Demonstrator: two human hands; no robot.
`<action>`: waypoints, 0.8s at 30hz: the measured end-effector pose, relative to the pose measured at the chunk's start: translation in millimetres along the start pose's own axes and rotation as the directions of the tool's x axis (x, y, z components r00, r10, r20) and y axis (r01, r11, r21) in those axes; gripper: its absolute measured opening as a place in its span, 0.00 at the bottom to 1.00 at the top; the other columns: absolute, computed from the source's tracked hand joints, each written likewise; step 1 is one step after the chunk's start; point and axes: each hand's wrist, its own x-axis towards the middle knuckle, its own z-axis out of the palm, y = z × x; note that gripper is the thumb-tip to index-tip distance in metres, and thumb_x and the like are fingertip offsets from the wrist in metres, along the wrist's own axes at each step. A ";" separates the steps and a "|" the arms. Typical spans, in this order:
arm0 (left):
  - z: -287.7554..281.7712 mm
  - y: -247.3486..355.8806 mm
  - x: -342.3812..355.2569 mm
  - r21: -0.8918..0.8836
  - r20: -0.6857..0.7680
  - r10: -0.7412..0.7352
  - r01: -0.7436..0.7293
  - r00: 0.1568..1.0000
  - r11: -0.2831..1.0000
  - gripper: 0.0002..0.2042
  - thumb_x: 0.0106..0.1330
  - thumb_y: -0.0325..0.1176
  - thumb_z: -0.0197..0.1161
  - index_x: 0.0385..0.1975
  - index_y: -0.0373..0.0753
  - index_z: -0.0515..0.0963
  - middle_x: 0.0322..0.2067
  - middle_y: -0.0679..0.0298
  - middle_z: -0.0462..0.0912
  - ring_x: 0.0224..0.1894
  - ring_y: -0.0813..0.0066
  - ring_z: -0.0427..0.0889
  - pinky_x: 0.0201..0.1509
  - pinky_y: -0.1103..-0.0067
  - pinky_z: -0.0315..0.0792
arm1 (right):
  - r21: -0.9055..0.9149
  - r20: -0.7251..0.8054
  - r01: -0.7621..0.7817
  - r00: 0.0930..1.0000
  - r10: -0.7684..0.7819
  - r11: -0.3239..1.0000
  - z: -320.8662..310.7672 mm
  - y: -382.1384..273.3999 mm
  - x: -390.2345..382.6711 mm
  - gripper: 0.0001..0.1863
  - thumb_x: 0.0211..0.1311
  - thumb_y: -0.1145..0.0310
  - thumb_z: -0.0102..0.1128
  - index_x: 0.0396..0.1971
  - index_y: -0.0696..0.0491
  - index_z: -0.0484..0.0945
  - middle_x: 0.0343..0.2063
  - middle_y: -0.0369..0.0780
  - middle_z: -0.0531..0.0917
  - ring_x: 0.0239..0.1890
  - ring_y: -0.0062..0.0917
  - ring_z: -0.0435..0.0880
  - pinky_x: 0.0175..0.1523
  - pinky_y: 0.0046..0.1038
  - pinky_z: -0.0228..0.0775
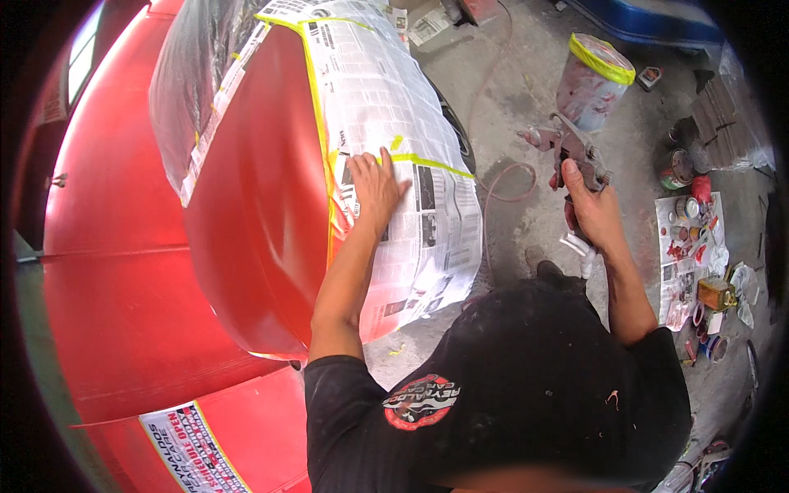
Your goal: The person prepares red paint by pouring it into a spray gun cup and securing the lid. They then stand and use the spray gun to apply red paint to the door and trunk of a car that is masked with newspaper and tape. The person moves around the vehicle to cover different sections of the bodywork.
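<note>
My left hand (374, 189) rests with its fingers apart on newspaper (386, 90) masked over a red car body, just beside a yellow tape edge (316, 74). Left of that edge, a glossy red panel (246, 205) shows uncovered, with clear plastic sheeting (177, 90) beyond it. My right hand (592, 205) grips a stained spray gun (559, 144), held out over the concrete floor to the right of the car, with a white fitting and hose (579, 251) below its handle.
A bucket with a yellow rim (592, 82) stands behind the gun, near a looped hose (501, 189). At right, cans (686, 209) and small items lie on newspaper (670, 304). A blue object (625, 16) is at the top; more red panels (123, 312) fill the left.
</note>
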 end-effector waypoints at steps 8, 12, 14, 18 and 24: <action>30.7 -54.9 107.9 0.048 -0.137 0.082 -0.076 0.987 0.996 0.47 0.60 0.71 0.46 0.73 0.41 0.54 0.73 0.46 0.50 0.76 0.48 0.42 0.75 0.52 0.29 | -0.069 -0.050 -0.086 0.995 0.082 0.994 -0.3 7.5 -1.2 0.30 0.68 0.39 0.52 0.26 0.55 0.78 0.18 0.31 0.75 0.10 0.14 0.67 0.16 0.22 0.55; 48.2 -51.0 150.3 0.045 -0.186 0.135 -0.129 0.973 0.991 0.46 0.59 0.71 0.47 0.73 0.45 0.55 0.73 0.48 0.50 0.76 0.48 0.41 0.75 0.49 0.29 | -0.059 -0.108 -0.127 0.987 0.120 0.990 -0.5 10.4 -3.2 0.29 0.68 0.40 0.52 0.26 0.55 0.78 0.17 0.31 0.74 0.11 0.14 0.67 0.16 0.22 0.55; 46.7 -33.7 154.1 0.070 -0.111 0.167 -0.160 0.980 0.985 0.46 0.60 0.70 0.47 0.73 0.45 0.54 0.73 0.49 0.50 0.76 0.48 0.41 0.74 0.47 0.29 | -0.055 -0.143 -0.143 0.981 0.133 0.988 0.9 15.8 -4.4 0.29 0.69 0.40 0.51 0.26 0.55 0.77 0.17 0.31 0.74 0.10 0.14 0.67 0.16 0.22 0.55; 62.4 -16.5 158.9 0.061 -0.176 0.309 -0.303 0.935 0.951 0.38 0.62 0.64 0.50 0.68 0.46 0.65 0.71 0.49 0.56 0.75 0.48 0.47 0.73 0.45 0.35 | -0.052 -0.193 -0.155 0.971 0.142 0.987 0.0 27.7 -3.2 0.28 0.67 0.41 0.54 0.26 0.55 0.78 0.14 0.31 0.73 0.11 0.15 0.68 0.16 0.23 0.56; 90.8 29.1 102.2 0.190 0.061 0.526 -0.527 0.848 0.828 0.34 0.65 0.58 0.50 0.67 0.45 0.66 0.71 0.54 0.57 0.75 0.57 0.49 0.75 0.49 0.36 | 0.088 -0.243 -0.128 0.959 0.146 0.988 7.5 26.7 -2.0 0.25 0.69 0.45 0.55 0.32 0.56 0.77 0.23 0.33 0.79 0.11 0.13 0.67 0.15 0.21 0.56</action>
